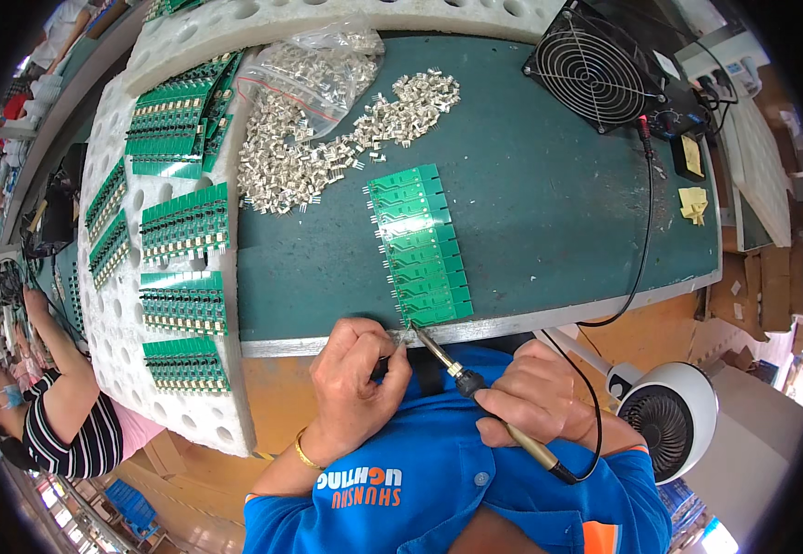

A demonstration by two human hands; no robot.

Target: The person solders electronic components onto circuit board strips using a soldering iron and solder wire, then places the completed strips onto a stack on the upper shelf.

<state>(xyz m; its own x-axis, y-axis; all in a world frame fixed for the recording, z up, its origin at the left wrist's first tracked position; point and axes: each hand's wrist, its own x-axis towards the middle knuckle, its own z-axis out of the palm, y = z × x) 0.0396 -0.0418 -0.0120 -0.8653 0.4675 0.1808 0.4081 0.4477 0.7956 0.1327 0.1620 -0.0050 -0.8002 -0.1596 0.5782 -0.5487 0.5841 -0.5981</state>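
Note:
A green circuit board panel (420, 249), with a row of pins sticking out along its left side, lies at the front edge of the bench. My right hand (532, 395) is closed round a soldering iron (464, 377), and the iron's tip meets the panel's near left corner. Beside that tip my left hand (357, 374) pinches what looks like a thin solder wire; most of it is hidden by the fingers. Further back, small white pin connectors (281, 166) are heaped loose, partly under a clear plastic bag (323, 69) that holds more of them.
White foam (166, 420) at the left carries several populated green boards (184, 222). A black fan (595, 74) stands back right, near a yellow sponge (693, 205). The iron's black cord (646, 240) crosses the right side. A white fan (667, 420) is below; a person (64, 406) works far left.

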